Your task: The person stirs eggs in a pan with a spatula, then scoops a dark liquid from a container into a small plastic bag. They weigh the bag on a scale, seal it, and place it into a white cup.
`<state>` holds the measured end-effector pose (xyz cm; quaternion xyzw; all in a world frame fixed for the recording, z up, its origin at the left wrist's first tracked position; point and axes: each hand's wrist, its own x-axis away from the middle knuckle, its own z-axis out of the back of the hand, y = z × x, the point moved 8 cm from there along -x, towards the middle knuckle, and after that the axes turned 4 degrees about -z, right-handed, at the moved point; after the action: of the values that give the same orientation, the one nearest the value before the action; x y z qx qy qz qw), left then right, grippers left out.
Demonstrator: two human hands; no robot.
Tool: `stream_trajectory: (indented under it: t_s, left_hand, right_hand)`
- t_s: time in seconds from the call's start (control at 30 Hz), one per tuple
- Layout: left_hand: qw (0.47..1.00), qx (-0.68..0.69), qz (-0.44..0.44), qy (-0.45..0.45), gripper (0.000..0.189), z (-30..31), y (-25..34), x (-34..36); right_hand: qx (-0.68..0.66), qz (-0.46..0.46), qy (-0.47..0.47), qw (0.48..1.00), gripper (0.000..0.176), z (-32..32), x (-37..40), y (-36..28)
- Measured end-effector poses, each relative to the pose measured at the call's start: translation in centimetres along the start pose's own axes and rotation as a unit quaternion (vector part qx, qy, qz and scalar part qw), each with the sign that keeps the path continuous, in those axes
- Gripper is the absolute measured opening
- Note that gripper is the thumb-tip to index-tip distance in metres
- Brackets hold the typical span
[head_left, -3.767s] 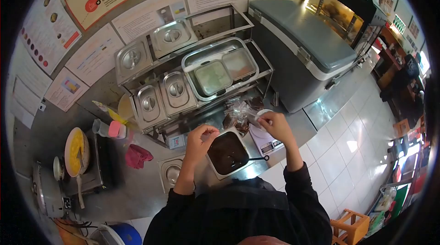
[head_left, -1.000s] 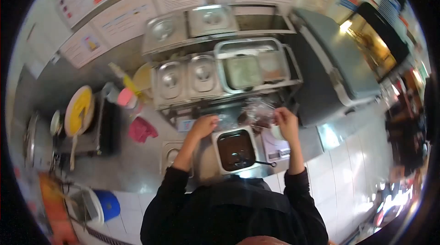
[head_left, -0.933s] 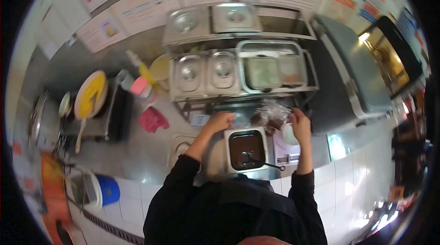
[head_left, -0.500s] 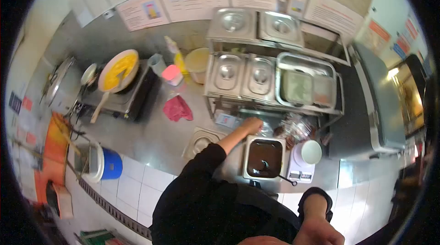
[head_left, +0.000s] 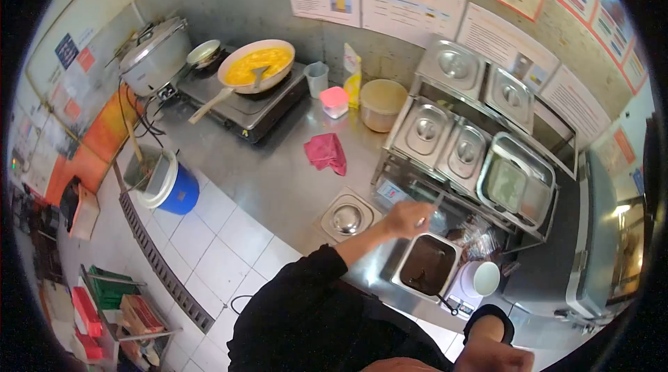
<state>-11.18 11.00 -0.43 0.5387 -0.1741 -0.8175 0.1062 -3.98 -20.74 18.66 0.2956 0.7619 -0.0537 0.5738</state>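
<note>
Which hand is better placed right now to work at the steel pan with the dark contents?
Left, probably. The left hand sits over the counter beside the far corner of the pan; the right hand hangs low by the body, off the counter.

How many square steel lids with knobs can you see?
5 lids: two on the rack's upper shelf, two on the shelf below, one on the counter beside the left hand. Others may be hidden.

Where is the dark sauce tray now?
The dark sauce tray sits lower right in the head view, just below the left hand, beside the white cup.
</note>
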Motion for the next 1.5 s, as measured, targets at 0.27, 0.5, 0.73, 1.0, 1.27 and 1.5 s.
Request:
stream_trajectory:
  t_s: [0.27,0.5,0.73,1.0,1.27,1.5]
  left_hand:
    - [0.961,0.050,0.250,0.111,0.010,21.4,-2.3,6.6]
    - [0.943,-0.015,0.311,0.117,0.007,45.9,-8.8,13.7]
    - [0.883,-0.112,0.420,0.176,0.018,65.3,-16.1,15.1]
    - [0.777,0.282,0.562,-0.017,0.038,60.9,-30.0,13.3]
    - [0.742,0.325,0.567,-0.150,0.039,59.2,-30.8,12.6]
    - [0.740,0.372,0.541,-0.149,0.042,58.5,-31.4,12.6]
  right_hand:
    - [-0.041,-0.495,-0.380,0.780,0.024,-28.1,11.7,18.2]
    - [0.196,-0.441,-0.517,0.707,0.045,-53.3,36.7,27.5]
    - [0.324,-0.422,-0.649,0.544,0.033,-64.8,44.9,35.1]
    - [0.333,-0.126,-0.811,0.464,0.020,-69.4,39.6,38.8]
    - [0.210,-0.198,-0.883,0.370,0.018,-68.3,36.5,32.4]
    - [0.187,-0.219,-0.837,0.465,0.015,-71.3,44.7,31.1]
